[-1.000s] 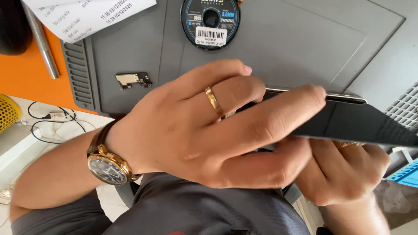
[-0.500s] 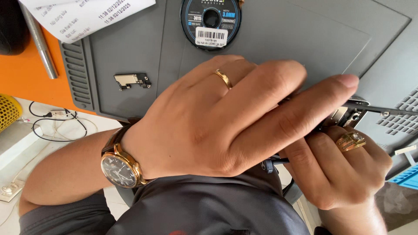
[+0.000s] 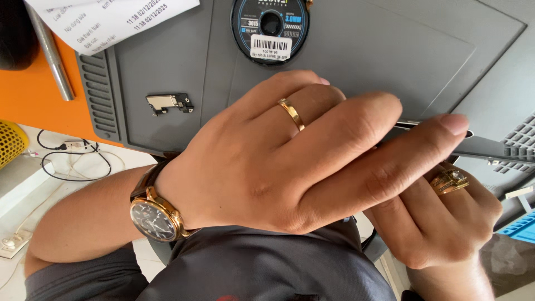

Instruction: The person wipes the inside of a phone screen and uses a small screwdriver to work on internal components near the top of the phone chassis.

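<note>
My left hand (image 3: 290, 161), with a gold ring and a gold wristwatch (image 3: 153, 214) on a brown strap, lies across a thin dark flat device (image 3: 487, 148) and covers most of it. Its index finger stretches along the device's near edge. My right hand (image 3: 434, 223), wearing a chunky gold ring, grips the same device from below, mostly hidden under the left hand. Only the device's right end shows, seen nearly edge-on, above the grey work mat (image 3: 362, 50).
On the mat lie a small metal part (image 3: 170, 103) and a round black spool (image 3: 270, 25). A printed paper slip (image 3: 111, 19) and a metal rod (image 3: 50, 56) are at top left on an orange surface (image 3: 39, 106). A white cable (image 3: 72, 159) lies lower left; a blue tray corner (image 3: 518, 228) sits at right.
The device has turned from showing its dark face to nearly edge-on. My left hand has slid right along it, and its index finger now reaches further out.
</note>
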